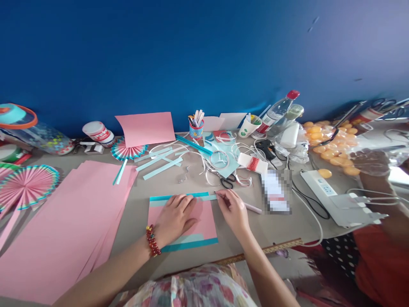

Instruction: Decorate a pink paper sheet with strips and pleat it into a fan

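A pink paper sheet (206, 221) with teal and light blue strips along its far and near edges lies on the table in front of me. My left hand (174, 217) rests flat on it, fingers stretched out, pressing near the far teal strip (179, 196). My right hand (233, 209) is closed on a white pen (254, 208), its tip at the right end of that strip. A red bead bracelet (152, 241) is on my left wrist.
A stack of large pink sheets (64, 226) lies at left, with pleated paper fans (25, 185) beside it. Paper strips, black scissors (226, 182), a pen cup (196, 128), a bottle (276, 111), a power strip (319, 183) and orange balls (332, 147) crowd the back. Another person sits at right.
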### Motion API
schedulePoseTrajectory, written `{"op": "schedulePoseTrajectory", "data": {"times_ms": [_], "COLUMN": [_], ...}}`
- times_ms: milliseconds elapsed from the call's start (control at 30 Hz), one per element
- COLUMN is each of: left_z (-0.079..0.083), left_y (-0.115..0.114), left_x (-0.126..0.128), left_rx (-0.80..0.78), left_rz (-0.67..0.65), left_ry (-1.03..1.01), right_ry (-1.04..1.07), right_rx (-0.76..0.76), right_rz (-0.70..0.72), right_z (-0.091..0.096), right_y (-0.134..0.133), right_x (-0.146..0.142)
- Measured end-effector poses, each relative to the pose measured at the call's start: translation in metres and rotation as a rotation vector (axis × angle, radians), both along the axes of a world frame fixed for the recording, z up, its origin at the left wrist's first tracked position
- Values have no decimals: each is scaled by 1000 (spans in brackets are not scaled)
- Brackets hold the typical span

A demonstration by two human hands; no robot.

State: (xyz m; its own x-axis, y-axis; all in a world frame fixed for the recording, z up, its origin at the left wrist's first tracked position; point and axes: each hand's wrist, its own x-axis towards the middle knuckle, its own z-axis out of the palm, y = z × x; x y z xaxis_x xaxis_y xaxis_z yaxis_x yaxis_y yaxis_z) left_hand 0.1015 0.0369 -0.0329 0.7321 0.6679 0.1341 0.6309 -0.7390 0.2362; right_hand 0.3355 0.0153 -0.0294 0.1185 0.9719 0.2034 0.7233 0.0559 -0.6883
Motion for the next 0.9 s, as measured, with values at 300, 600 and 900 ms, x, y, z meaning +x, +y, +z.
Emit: {"op": "schedulePoseTrajectory", "data": {"times_ms": [300,600,900], "left_z": [10,24,17], "left_y": [-6,-10,-13], "left_x": [0,-13,-28], "left_rx": [-29,-78,-106], "left_rz": [27,8,21], "left_ry": [93,109,21], "right_ry": [315,-150,-529], "right_rx": [-61,-31,29], "right_rz": [75,192,133], "right_z": [28,18,29], "right_y": [27,73,87], "right_x": [0,-44,20]}}
